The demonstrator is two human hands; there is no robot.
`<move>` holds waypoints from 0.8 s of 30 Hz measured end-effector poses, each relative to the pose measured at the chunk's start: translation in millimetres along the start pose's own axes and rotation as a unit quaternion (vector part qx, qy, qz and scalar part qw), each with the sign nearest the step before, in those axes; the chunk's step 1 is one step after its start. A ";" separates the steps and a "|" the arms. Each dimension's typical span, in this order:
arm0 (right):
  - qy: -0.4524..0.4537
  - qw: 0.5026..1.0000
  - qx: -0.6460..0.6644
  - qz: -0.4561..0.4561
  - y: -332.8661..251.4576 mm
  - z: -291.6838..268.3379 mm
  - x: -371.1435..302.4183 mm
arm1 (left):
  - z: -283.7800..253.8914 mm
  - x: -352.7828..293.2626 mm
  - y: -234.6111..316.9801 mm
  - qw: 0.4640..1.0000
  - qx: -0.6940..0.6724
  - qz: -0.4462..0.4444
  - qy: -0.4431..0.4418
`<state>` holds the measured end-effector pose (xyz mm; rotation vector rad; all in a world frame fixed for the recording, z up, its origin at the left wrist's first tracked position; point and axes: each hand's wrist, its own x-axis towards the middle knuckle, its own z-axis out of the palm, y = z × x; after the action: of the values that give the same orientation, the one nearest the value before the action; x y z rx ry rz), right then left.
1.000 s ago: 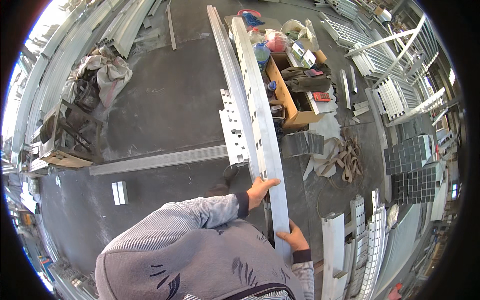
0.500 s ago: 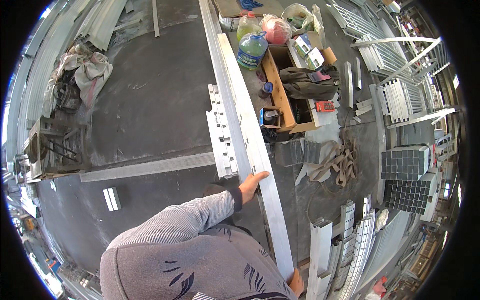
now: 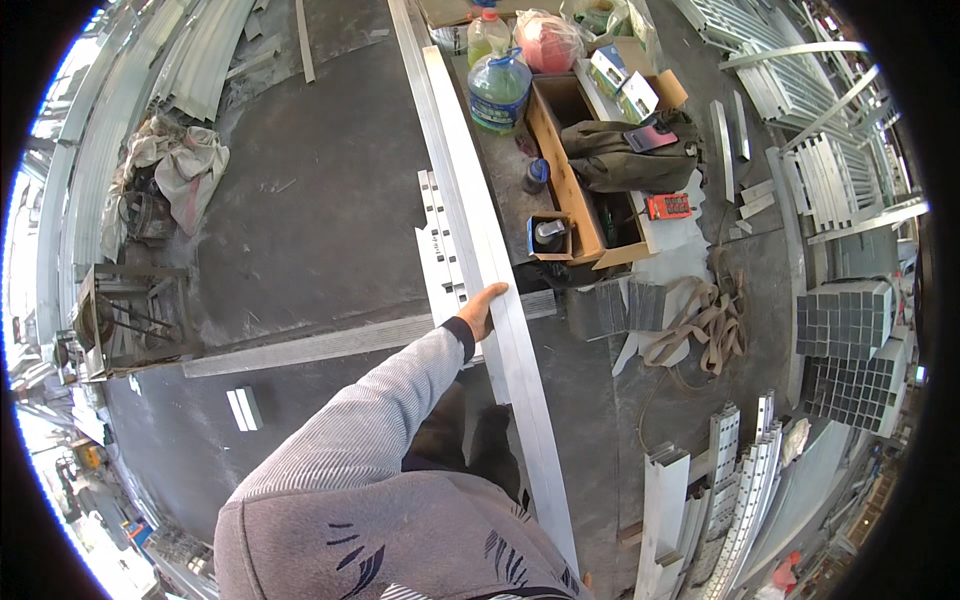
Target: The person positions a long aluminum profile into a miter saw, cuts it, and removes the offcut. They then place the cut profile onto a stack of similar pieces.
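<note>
A long silver metal profile [image 3: 522,385] slants from the far middle of the view down to the near edge by my body. My left hand [image 3: 482,312] is closed around its left side near mid-length, thumb over the top face. Only a sliver of my right hand [image 3: 587,579] shows at the lower edge, beside the profile's near end; its fingers are hidden. Alongside, to the left, runs another long metal profile [image 3: 412,62]. A white slotted strip [image 3: 436,235] lies just left of both, partly covered by them.
Right of the profiles stand a cardboard box [image 3: 561,150] with a dark jacket [image 3: 620,165], and a large plastic bottle [image 3: 499,95]. A tangled strap [image 3: 705,325] lies nearer. Upright metal profiles [image 3: 664,510] are at lower right. A ribbed strip [image 3: 310,345] crosses the floor at left.
My left hand has slid or moved farther away along the profile. Holes on the profile's top face no longer show, so it appears turned. My right hand has nearly left the view.
</note>
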<state>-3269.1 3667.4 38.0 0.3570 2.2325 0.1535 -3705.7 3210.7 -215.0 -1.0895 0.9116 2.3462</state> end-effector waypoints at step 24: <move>0.156 0.968 0.170 -0.097 -125.8 29.3 168.9 | -29.3 192.4 117.8 0.985 0.078 0.087 0.129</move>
<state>-3373.2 3599.2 -134.4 0.3104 2.5933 -0.3023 -3878.3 3121.8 -333.4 -1.3156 1.3086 2.2542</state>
